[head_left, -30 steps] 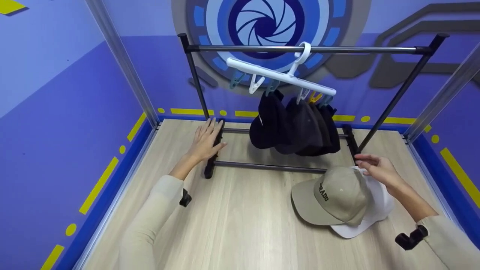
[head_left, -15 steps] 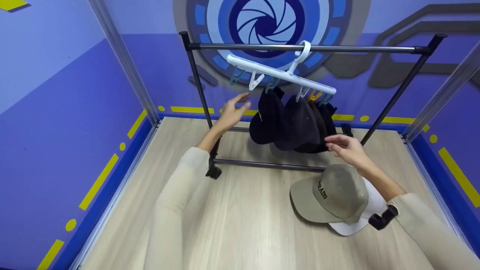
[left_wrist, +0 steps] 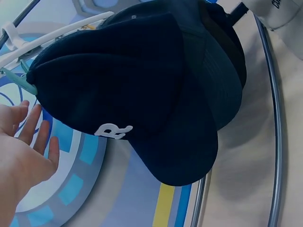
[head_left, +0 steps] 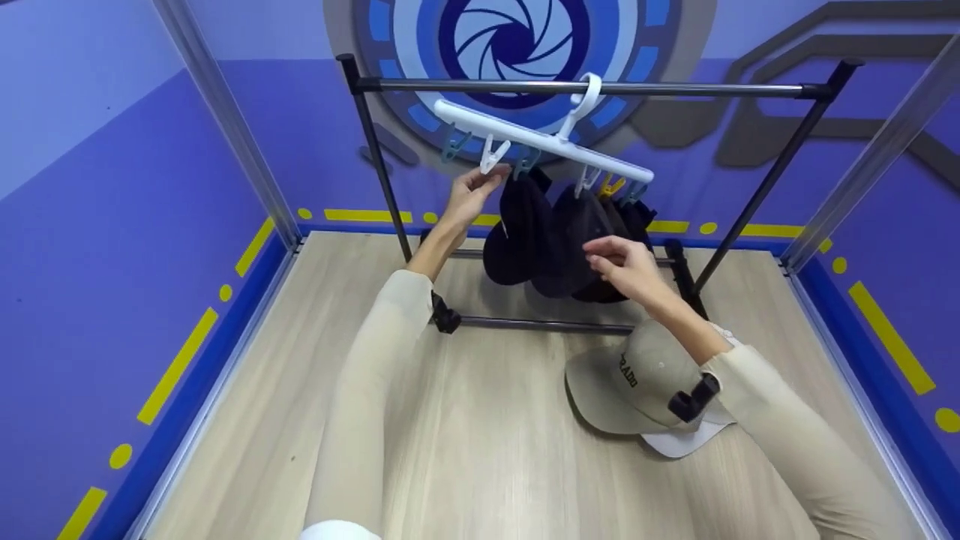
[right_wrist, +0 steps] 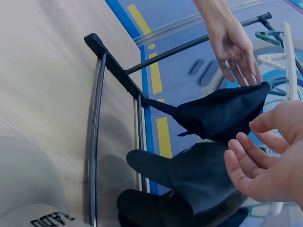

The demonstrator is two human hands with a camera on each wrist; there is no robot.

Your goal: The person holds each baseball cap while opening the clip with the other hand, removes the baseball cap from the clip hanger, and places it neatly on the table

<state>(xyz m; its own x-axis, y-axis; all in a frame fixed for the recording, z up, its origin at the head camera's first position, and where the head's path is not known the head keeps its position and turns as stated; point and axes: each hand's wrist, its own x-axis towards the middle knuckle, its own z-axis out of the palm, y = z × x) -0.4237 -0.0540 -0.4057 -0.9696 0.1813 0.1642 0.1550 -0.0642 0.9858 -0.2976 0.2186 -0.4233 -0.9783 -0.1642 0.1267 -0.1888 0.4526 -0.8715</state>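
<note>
Several dark caps hang from the clips of a white clip hanger (head_left: 517, 131), hooked on the rack's top bar (head_left: 697, 90). The leftmost is a navy cap (left_wrist: 109, 85) with a white letter on its front; a teal clip (left_wrist: 21, 81) grips its back edge. Just below and beside that clip, my left hand (left_wrist: 28, 156) has relaxed fingers spread near the cap's edge, holding nothing. My right hand (head_left: 634, 274) is in front of the other hanging caps, its fingers loosely bent and nothing between them. In the right wrist view another dark cap (right_wrist: 199, 170) hangs beyond its fingertips.
A khaki cap (head_left: 652, 367) with dark lettering lies over a white cap (head_left: 679, 442) on the wooden floor, below my right forearm. Low crossbars (head_left: 540, 325) join the rack's feet. Blue panels (head_left: 90, 262) stand on the left, right and back.
My left hand has left the rack's left foot and risen to the clips by the navy cap. My right hand has moved left and up from beside the khaki cap to the hanging caps.
</note>
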